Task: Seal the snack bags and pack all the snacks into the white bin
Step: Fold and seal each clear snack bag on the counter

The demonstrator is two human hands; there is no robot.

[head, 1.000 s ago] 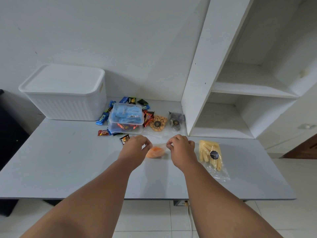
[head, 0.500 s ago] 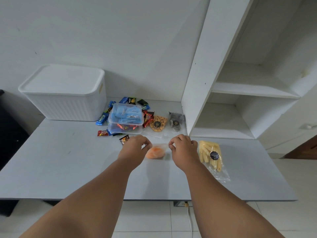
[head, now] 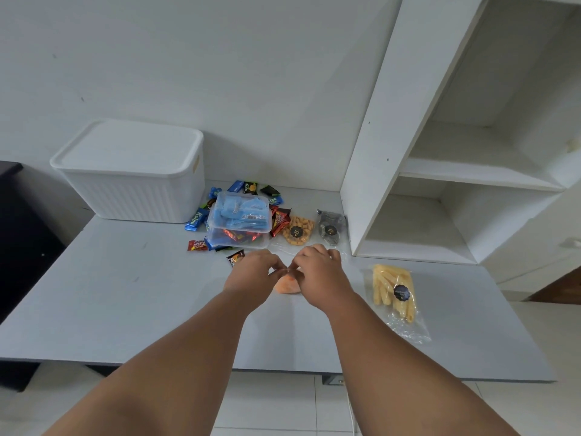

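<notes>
A clear bag of orange snacks lies on the grey table, mid-front. My left hand and my right hand both pinch its top edge, fingertips almost touching. The white bin stands at the back left with its lid on. A clear bag of yellow sticks lies to the right of my hands. Behind them lie a bag of tan snacks and a bag of dark discs.
Two stacked clear tubs hold blue packets and candies, with several loose wrapped candies around them. A white shelf unit rises at the back right. A dark cabinet stands left of the table.
My two hands have slid toward each other along the top of the orange snack bag, from its two ends to its middle.
</notes>
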